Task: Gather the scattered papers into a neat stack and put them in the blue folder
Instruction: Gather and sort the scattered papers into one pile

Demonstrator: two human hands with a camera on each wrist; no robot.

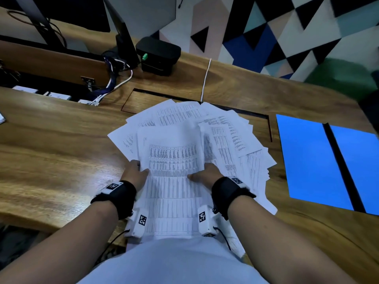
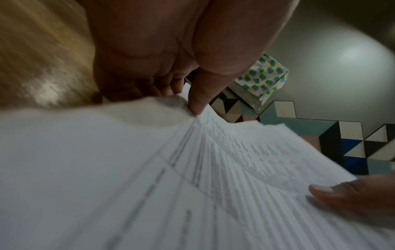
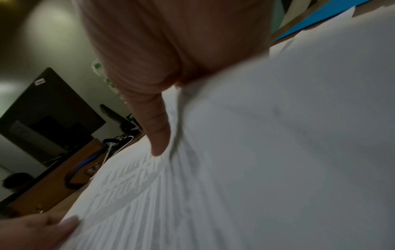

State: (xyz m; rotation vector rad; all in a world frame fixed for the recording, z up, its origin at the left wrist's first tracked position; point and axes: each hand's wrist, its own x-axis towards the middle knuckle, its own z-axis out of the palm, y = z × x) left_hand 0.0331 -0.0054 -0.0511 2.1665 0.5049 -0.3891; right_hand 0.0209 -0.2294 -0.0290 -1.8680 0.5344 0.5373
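A fan of white printed papers [image 1: 178, 144] lies spread on the wooden desk [image 1: 51, 144] in front of me. My left hand [image 1: 136, 173] grips the left edge of the top sheets, thumb on top and fingers curled underneath. My right hand [image 1: 205, 175] holds the right side the same way, thumb pressing the printed table. The top sheet bows upward between them. In the left wrist view my left thumb [image 2: 200, 101] pinches the paper [image 2: 192, 169] edge. In the right wrist view my right thumb [image 3: 158, 135] presses the paper [image 3: 256, 152]. The blue folder [image 1: 311, 160] lies open, flat at the right.
A black box [image 1: 158, 54] with cables, a monitor stand [image 1: 125, 42] and a white cord [image 1: 206, 78] sit at the back of the desk. A rectangular hatch outline [image 1: 143, 99] lies behind the papers. Bare wood stretches to the left.
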